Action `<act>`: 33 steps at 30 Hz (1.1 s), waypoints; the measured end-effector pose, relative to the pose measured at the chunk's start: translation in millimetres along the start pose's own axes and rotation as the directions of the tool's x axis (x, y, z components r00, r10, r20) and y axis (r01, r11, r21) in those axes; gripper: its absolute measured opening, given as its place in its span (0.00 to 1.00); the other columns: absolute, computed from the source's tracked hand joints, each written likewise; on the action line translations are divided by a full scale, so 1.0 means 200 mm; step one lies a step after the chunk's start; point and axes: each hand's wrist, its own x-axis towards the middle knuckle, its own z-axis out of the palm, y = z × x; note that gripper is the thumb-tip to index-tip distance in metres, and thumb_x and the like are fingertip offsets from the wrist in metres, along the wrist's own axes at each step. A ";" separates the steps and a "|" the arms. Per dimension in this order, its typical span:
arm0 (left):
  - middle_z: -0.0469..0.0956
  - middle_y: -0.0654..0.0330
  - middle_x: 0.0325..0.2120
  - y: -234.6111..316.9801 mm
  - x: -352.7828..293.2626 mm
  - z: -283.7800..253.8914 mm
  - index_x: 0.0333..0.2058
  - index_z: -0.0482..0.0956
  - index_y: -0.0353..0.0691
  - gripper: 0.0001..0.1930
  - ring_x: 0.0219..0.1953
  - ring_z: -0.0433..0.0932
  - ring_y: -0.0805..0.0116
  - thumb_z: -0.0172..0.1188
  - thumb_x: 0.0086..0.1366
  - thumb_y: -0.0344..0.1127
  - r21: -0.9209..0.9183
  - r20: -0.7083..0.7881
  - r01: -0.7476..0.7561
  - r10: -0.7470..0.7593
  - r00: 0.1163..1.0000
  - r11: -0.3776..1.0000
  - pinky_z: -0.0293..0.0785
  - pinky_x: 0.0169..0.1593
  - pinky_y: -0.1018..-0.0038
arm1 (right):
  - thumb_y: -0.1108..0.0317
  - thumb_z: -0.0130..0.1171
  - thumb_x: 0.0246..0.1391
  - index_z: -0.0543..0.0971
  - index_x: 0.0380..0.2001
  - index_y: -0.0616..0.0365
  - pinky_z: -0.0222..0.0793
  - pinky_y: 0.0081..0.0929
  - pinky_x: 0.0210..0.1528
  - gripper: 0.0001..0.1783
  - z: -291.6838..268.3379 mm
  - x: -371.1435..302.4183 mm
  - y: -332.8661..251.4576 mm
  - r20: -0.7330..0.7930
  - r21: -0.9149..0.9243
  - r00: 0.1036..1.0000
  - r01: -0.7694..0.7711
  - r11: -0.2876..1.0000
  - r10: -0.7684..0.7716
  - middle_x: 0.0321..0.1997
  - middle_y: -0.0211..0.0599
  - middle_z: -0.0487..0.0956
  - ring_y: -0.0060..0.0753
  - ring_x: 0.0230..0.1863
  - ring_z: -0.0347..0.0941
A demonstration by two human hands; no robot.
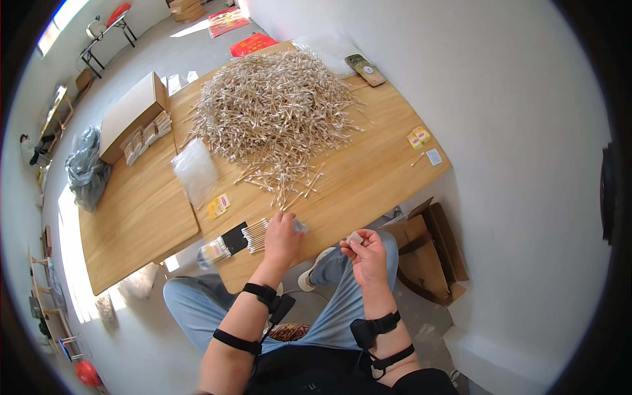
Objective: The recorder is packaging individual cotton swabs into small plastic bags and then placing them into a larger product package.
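Note:
My left hand (283, 236) is at the table's near edge, its fingers bent and together, touching the tabletop. What they hold, if anything, is hidden. Beside its fingers lies a clear plastic bag (299, 226). Just left of the hand is a neat row of cotton swabs (254, 235), next to a black card-like rectangle (234, 237). Further left, a clear pouch of cotton swabs (214, 251) overhangs the edge. My right hand (368, 258), raised over my right knee, pinches a small whitish flat piece (355, 238) between thumb and fingers.
A large heap of loose cotton swabs (270, 105) covers the table (368, 178). Around it are plastic bags (195, 172), yellow-and-white cards (218, 205), a phone (365, 70) and a cardboard box (135, 115) with packed bundles. An open carton (424, 253) stands below at right, near the wall.

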 end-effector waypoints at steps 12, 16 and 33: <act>0.77 0.58 0.31 0.19 -0.33 -0.45 0.31 0.76 0.37 0.13 0.36 0.77 0.70 0.70 0.48 0.18 -0.685 -0.264 -0.154 -0.046 0.963 0.712 0.74 0.37 0.77 | 0.82 0.58 0.55 0.76 0.37 0.60 0.76 0.21 0.37 0.08 0.17 -0.15 -0.08 0.288 -0.089 0.955 0.105 0.990 -0.075 0.34 0.36 0.79 0.28 0.34 0.79; 0.79 0.56 0.33 0.22 -0.48 -0.70 0.29 0.77 0.37 0.12 0.33 0.78 0.70 0.69 0.47 0.17 -0.511 -0.388 -0.256 0.045 0.920 0.820 0.74 0.34 0.79 | 0.85 0.57 0.53 0.77 0.36 0.60 0.74 0.23 0.34 0.10 0.40 -0.31 -0.13 0.377 -0.042 0.922 0.108 0.993 -0.085 0.36 0.38 0.77 0.31 0.32 0.78; 0.80 0.58 0.29 0.07 -0.70 -0.88 0.30 0.78 0.37 0.11 0.30 0.80 0.65 0.68 0.48 0.19 -0.481 -0.419 -0.259 0.039 0.907 0.838 0.75 0.31 0.75 | 0.90 0.58 0.50 0.77 0.36 0.65 0.69 0.24 0.50 0.12 0.69 -0.62 -0.03 0.786 -0.368 0.606 0.616 0.696 -0.120 0.43 0.41 0.76 0.28 0.46 0.73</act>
